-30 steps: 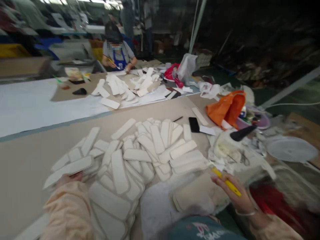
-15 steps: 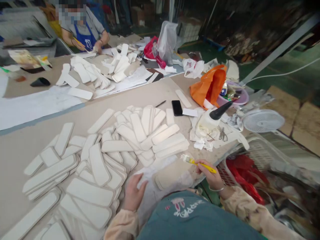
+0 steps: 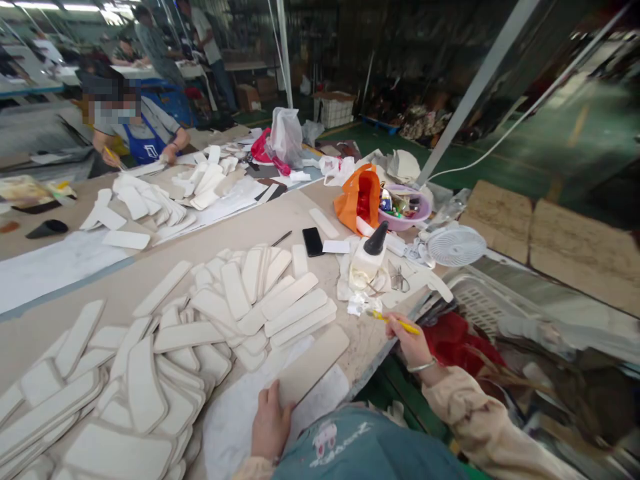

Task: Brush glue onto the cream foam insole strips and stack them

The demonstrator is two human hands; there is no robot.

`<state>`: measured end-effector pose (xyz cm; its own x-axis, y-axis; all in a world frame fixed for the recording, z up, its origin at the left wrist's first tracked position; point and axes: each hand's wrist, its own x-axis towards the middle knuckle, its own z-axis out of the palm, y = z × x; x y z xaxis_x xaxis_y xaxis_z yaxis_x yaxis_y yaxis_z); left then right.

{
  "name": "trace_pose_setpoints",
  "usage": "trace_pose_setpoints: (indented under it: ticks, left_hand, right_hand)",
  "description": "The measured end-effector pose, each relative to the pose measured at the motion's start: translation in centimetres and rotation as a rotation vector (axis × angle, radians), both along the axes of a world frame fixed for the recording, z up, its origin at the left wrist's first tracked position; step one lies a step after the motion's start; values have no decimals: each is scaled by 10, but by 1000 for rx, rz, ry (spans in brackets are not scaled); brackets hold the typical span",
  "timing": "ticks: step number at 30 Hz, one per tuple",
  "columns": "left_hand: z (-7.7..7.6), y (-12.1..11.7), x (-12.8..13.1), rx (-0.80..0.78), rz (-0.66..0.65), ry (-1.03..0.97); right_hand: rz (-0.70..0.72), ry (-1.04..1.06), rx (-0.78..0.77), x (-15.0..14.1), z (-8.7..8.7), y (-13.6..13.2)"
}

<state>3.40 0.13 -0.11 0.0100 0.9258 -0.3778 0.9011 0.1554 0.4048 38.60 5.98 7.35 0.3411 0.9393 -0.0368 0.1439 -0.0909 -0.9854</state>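
My left hand (image 3: 270, 421) is closed on the near end of a long beige rounded strip (image 3: 315, 363), fingers along one side and thumb on the other. The strip lies over white paper (image 3: 227, 417) at the table's near edge. In my right hand (image 3: 411, 341) is a yellow-handled brush (image 3: 400, 323), gripped by its handle. Its bristle end is against crumpled white paper (image 3: 356, 305) beside a white container with a black cone (image 3: 375, 241) on it. To the left spreads a large heap of pale rounded strips (image 3: 145, 380).
A phone (image 3: 313, 242), a pen (image 3: 281, 238), an orange bag (image 3: 357, 200), a purple basin (image 3: 415, 207) and a white fan (image 3: 457, 246) stand farther back. A slatted crate (image 3: 475, 300) sits beyond the table's right edge. Across the table, a co-worker (image 3: 145, 133) handles similar strips.
The view has swung up and right. My left hand, open before, has closed on the beige strip, which now lies tilted on the paper. The brush has moved to the crumpled paper by the container.
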Motion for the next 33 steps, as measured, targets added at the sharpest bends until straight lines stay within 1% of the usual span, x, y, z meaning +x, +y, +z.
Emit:
trace_pose_setpoints:
  ticks: [2, 4, 7, 10, 12, 15, 19, 22, 26, 30, 33]
  left_hand:
    - [2, 0, 5, -5, 28, 34]
    - [5, 1, 10, -18, 87, 64]
    - [10, 1, 17, -52, 213, 79]
    - [11, 2, 19, -88, 384, -10]
    - [9, 2, 18, -101, 500, -84]
    - [2, 0, 15, -99, 617, -153]
    - [-11, -4, 12, -130, 745, -307]
    - [-17, -7, 11, -151, 832, -433]
    - [-21, -10, 10, -164, 926, -559]
    - [-21, -10, 10, -176, 977, -648]
    - [-20, -10, 9, -184, 990, -699]
  right_hand:
    - [-21, 3, 64, 21, 5, 9]
    - [7, 21, 109, 32, 6, 15]
    - [120, 36, 104, 27, 2, 14]
    - [280, 20, 8, 4, -6, 2]
    - [405, 2, -51, -17, -11, -7]
    - [575, -30, -59, -50, -16, -15]
    - [754, -60, -61, -90, -19, -16]
    - [823, -83, -56, -113, -24, -14]
    - [881, -113, -44, -135, -32, -13]
    - [934, -155, -21, -150, -38, -14]
    - [967, -188, -18, -155, -42, -15]
